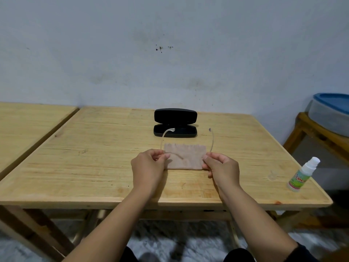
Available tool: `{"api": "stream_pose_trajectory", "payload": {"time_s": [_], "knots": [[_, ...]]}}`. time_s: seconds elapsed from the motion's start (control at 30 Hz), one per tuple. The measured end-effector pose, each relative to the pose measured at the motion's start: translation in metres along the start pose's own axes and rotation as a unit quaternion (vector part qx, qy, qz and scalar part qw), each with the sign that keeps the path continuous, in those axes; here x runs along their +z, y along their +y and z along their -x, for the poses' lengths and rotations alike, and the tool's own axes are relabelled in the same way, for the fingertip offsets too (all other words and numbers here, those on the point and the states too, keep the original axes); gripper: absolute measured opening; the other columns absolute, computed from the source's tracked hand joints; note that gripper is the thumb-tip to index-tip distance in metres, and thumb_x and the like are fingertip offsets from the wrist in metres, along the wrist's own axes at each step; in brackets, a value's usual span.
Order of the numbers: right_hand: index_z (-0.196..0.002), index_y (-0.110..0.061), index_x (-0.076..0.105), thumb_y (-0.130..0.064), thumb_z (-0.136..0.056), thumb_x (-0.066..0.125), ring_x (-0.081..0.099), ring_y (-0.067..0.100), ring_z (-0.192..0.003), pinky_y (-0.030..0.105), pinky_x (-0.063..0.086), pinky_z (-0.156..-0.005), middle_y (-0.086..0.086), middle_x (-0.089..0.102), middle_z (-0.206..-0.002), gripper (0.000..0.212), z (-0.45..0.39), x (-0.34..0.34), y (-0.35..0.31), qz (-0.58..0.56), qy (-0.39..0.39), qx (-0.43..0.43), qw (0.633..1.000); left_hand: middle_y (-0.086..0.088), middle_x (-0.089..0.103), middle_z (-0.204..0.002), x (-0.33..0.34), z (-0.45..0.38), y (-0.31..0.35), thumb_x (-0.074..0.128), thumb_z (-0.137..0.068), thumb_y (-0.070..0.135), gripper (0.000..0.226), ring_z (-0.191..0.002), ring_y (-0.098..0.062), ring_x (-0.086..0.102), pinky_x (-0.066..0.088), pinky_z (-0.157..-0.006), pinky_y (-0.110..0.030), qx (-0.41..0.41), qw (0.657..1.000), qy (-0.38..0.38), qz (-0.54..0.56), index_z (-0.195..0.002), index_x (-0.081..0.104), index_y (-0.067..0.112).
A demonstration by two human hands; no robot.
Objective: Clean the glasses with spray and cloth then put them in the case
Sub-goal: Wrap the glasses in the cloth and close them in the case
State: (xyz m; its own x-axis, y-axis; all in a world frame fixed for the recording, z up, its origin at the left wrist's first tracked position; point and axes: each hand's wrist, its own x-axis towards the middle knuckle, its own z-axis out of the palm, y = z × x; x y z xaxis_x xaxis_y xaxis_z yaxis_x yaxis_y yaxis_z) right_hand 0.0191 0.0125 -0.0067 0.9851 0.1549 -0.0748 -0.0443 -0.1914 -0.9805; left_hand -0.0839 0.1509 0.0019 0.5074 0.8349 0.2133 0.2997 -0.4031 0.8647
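A: What are the hands doing?

B: The left hand (149,163) and right hand (221,165) are each pinching a front corner of clear, thin-framed glasses (212,138), holding them just above a beige, soft-looking cloth (184,157) lying flat on the wooden surface (94,148). The temples are pointing away toward the open black hard-shell case (175,122).

A: Any risks?

B: The frame is looking slim and springy; squeezing or twisting could bend it, and fingertips may be smudging lenses. The small plastic spray bottle (304,173) is standing near the right edge; an elbow could topple it.

Glasses (212,140) lenses nearly invisible; blue-rimmed tub (332,114) edge-cropped.
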Motion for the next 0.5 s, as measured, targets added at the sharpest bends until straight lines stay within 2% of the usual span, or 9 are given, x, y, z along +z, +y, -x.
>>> {"api": "stream_pose_trajectory", "payload": {"time_s": [0.1, 0.17, 0.27, 0.37, 0.43, 0.5], "knots": [[-0.096, -0.025, 0.068, -0.021, -0.084, 0.069, 0.066, 0.011, -0.075, 0.028, 0.055, -0.067, -0.004, 0.073, -0.081, 0.012, -0.001, -0.001, -0.001, 0.006, -0.003, -0.003, 1.0, 0.01, 0.065, -0.077, -0.003, 0.0, -0.004, 0.068, -0.082, 0.032, 0.017, -0.068, 0.011, 0.05, 0.035, -0.062, 0.005, 0.0, 1.0, -0.011, 0.004, -0.093, 0.072, 0.02], [-0.092, -0.026, 0.068, -0.022, -0.084, 0.068, 0.065, 0.01, -0.073, 0.028, 0.053, -0.065, -0.004, 0.072, -0.079, 0.009, -0.003, -0.005, -0.002, 0.015, -0.002, -0.008, 1.0, 0.013, 0.064, -0.074, -0.007, -0.002, -0.006, 0.066, -0.083, 0.03, 0.014, -0.07, 0.007, 0.054, 0.043, -0.07, -0.004, 0.006, 1.0, -0.011, 0.007, -0.091, 0.072, 0.021], [-0.086, -0.024, 0.07, -0.02, -0.084, 0.067, 0.063, 0.012, -0.069, 0.033, 0.054, -0.067, -0.002, 0.071, -0.075, 0.005, -0.011, -0.015, -0.004, 0.021, 0.009, -0.011, 1.0, 0.012, 0.066, -0.077, -0.017, -0.011, -0.011, 0.063, -0.086, 0.029, 0.015, -0.072, 0.004, 0.055, 0.035, -0.07, -0.005, 0.029, 0.999, 0.001, -0.024, -0.095, 0.071, 0.021], [-0.085, -0.023, 0.069, -0.017, -0.085, 0.066, 0.061, 0.012, -0.068, 0.033, 0.054, -0.067, 0.0, 0.071, -0.077, 0.007, -0.026, -0.022, -0.007, 0.024, 0.022, -0.012, 0.999, 0.005, 0.071, -0.085, -0.026, -0.032, -0.016, 0.061, -0.087, 0.026, 0.016, -0.077, -0.002, 0.058, 0.039, -0.081, -0.016, 0.041, 0.998, 0.009, -0.038, -0.098, 0.071, 0.02], [-0.087, -0.02, 0.071, -0.016, -0.085, 0.067, 0.061, 0.012, -0.067, 0.028, 0.051, -0.063, 0.002, 0.071, -0.079, 0.007, -0.038, -0.024, -0.01, 0.039, 0.013, -0.015, 0.999, 0.005, 0.07, -0.082, -0.027, -0.049, -0.017, 0.062, -0.087, 0.026, 0.015, -0.075, 0.0, 0.059, 0.041, -0.079, -0.017, 0.036, 0.999, -0.01, -0.034, -0.097, 0.072, 0.021], [-0.089, -0.018, 0.074, -0.016, -0.083, 0.069, 0.06, 0.011, -0.067, 0.024, 0.047, -0.063, 0.001, 0.072, -0.08, 0.008, -0.052, -0.022, -0.013, 0.069, -0.021, -0.021, 0.997, 0.007, 0.069, -0.076, -0.024, -0.064, -0.017, 0.063, -0.086, 0.026, 0.013, -0.072, 0.005, 0.058, 0.04, -0.068, -0.012, 0.034, 0.998, -0.056, -0.025, -0.094, 0.073, 0.022]]}}
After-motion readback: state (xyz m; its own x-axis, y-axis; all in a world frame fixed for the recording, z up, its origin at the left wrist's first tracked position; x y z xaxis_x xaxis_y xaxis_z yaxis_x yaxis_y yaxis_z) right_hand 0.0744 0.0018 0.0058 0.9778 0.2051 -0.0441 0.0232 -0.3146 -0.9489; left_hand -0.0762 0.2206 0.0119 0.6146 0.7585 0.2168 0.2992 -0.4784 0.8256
